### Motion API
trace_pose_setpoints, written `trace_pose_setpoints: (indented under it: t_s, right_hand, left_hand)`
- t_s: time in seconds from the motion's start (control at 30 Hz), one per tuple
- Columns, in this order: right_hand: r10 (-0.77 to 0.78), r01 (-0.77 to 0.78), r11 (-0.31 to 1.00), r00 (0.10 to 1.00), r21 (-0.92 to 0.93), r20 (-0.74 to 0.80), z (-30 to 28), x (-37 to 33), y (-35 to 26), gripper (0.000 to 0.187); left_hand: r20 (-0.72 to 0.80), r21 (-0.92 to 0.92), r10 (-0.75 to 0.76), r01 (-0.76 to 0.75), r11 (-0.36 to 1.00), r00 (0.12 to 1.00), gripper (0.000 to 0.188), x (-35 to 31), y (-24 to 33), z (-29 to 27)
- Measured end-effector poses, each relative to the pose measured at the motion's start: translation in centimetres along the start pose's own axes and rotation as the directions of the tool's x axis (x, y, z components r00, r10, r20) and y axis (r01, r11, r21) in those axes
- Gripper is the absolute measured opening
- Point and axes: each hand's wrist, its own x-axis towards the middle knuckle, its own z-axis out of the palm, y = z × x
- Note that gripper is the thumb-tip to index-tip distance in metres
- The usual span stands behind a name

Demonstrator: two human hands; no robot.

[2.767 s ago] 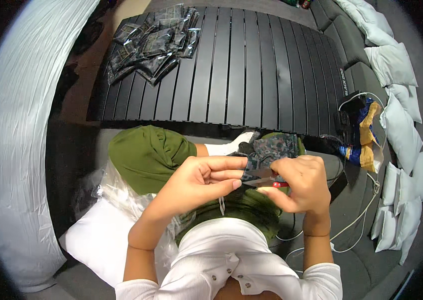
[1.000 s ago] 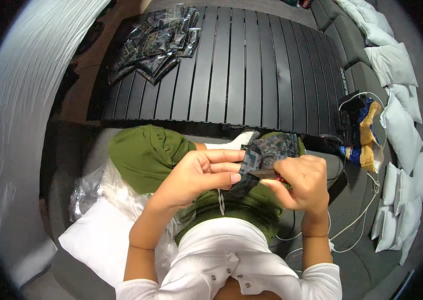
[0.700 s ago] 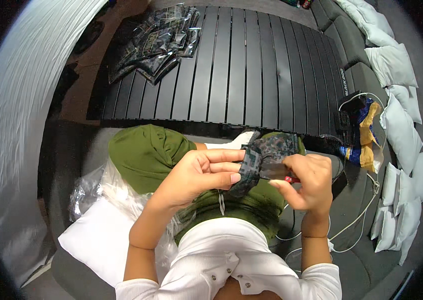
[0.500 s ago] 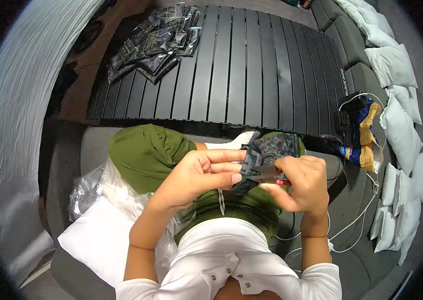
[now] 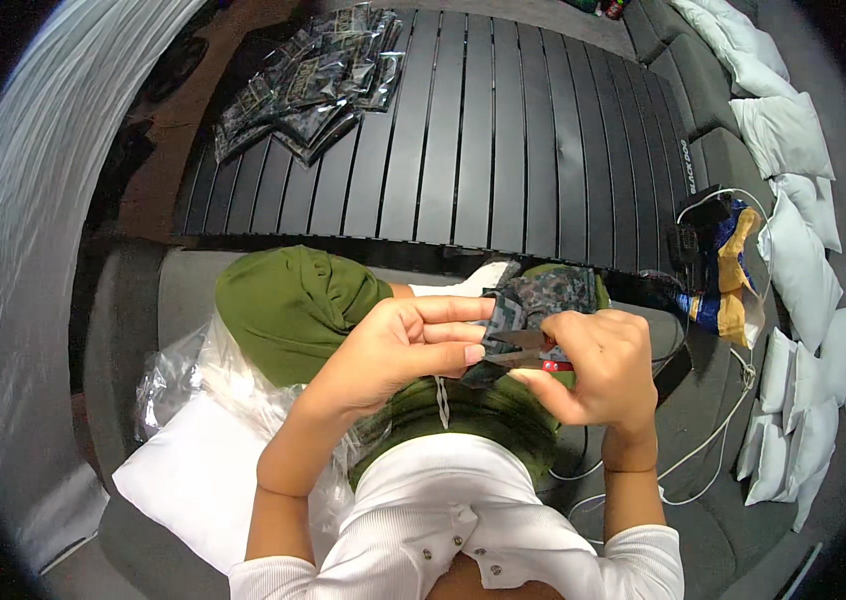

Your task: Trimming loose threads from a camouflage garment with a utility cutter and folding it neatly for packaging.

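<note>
Apparently at the cutting step, my left grip (image 5: 398,345) pinches the camouflage cloth (image 5: 505,314) while my right grip (image 5: 603,365) holds scissors (image 5: 555,366) (blades seemingly parted), the next move calling for steadiness.

A heap of shiny dark packets (image 5: 313,85) lies at the far left of the black slatted worktop (image 5: 533,150), and a crumpled blue-and-gold bag (image 5: 736,265) sits just beside its near right corner. Pale cushions (image 5: 803,262) line the right side, where a white cable (image 5: 746,374) trails over the grey sofa (image 5: 708,505). At lower left, clear plastic film (image 5: 228,372) lies against a white pillow (image 5: 191,485), with wrinkled pale fabric (image 5: 43,250) farther left.
</note>
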Motion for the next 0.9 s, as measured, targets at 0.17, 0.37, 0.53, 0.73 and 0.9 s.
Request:
trace_pose_setpoints:
  t_s: [0.17, 0.37, 0.53, 0.73, 0.9]
  right_hand:
    - [-0.007, 0.007, 1.0, 1.0, -0.002, 0.021, 0.1, 0.04, 0.13, 0.03]
    - [-0.004, 0.003, 1.0, 1.0, 0.013, 0.027, 0.0, 0.24, 0.05, 0.03]
    - [0.049, -0.05, 0.999, 0.997, 0.015, 0.056, -0.08, 0.15, 0.09, 0.032]
    - [0.004, -0.004, 1.0, 1.0, 0.006, 0.004, 0.15, 0.55, 0.24, 0.03]
    - [0.012, -0.011, 1.0, 0.999, -0.015, 0.038, 0.1, 0.39, 0.22, 0.03]
  left_hand:
    - [-0.012, -0.007, -0.002, 0.002, 1.0, 1.0, 0.042, -0.02, -0.11, -0.1]
    - [0.045, 0.027, 0.011, -0.013, 1.0, 0.999, 0.04, -0.09, 0.06, -0.29]
    - [0.045, 0.065, 0.036, -0.039, 0.997, 0.998, 0.039, 0.02, 0.08, -0.17]
    - [0.033, 0.092, 0.061, -0.064, 0.994, 0.998, 0.038, -0.18, 0.36, -0.07]
    - [-0.02, 0.051, 0.063, -0.062, 0.997, 0.998, 0.04, -0.13, 0.19, 0.08]
